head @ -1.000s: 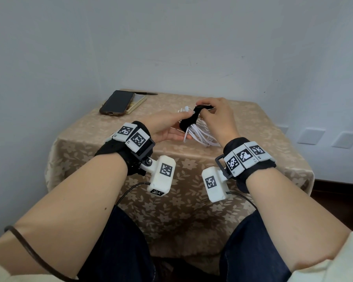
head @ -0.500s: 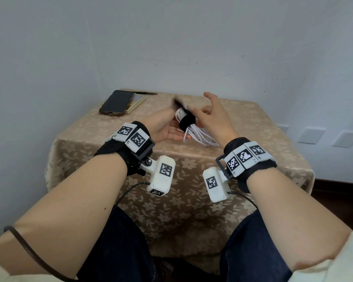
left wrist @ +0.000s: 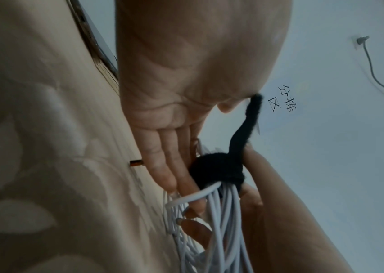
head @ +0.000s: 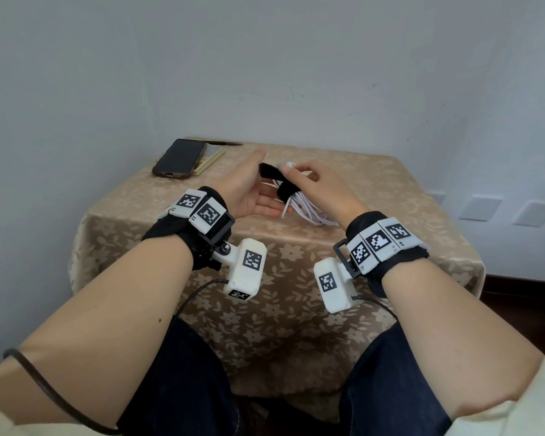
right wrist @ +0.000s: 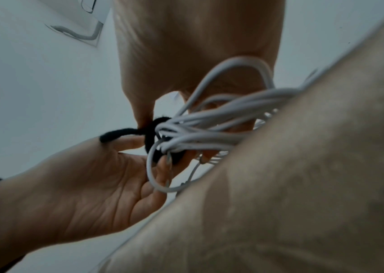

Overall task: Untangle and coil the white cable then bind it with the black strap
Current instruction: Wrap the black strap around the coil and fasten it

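The white cable (head: 309,212) is gathered into a coil above the table, loops hanging toward me. The black strap (head: 288,191) is wound round the coil's far end, and its loose tail sticks out up and left. My right hand (head: 299,177) pinches the strap where the tail leaves the wrap; the right wrist view shows finger and thumb on the strap (right wrist: 148,127) beside the cable (right wrist: 209,129). My left hand (head: 255,196) lies palm up with straight fingers under the bundle. In the left wrist view its fingers (left wrist: 162,166) touch the strap (left wrist: 216,170) above the cable (left wrist: 212,221).
The small table (head: 375,247) has a beige flowered cloth and stands in a corner, walls close behind and to the left. A dark phone (head: 180,158) lies on a yellow notepad (head: 213,155) with a pen (head: 225,143) at the back left. Wall sockets (head: 479,207) sit at the right.
The right hand went from winding the strap, to fingers spread, to pinching it at the wrap. The tail now points up and left. The left hand has flattened under the coil.
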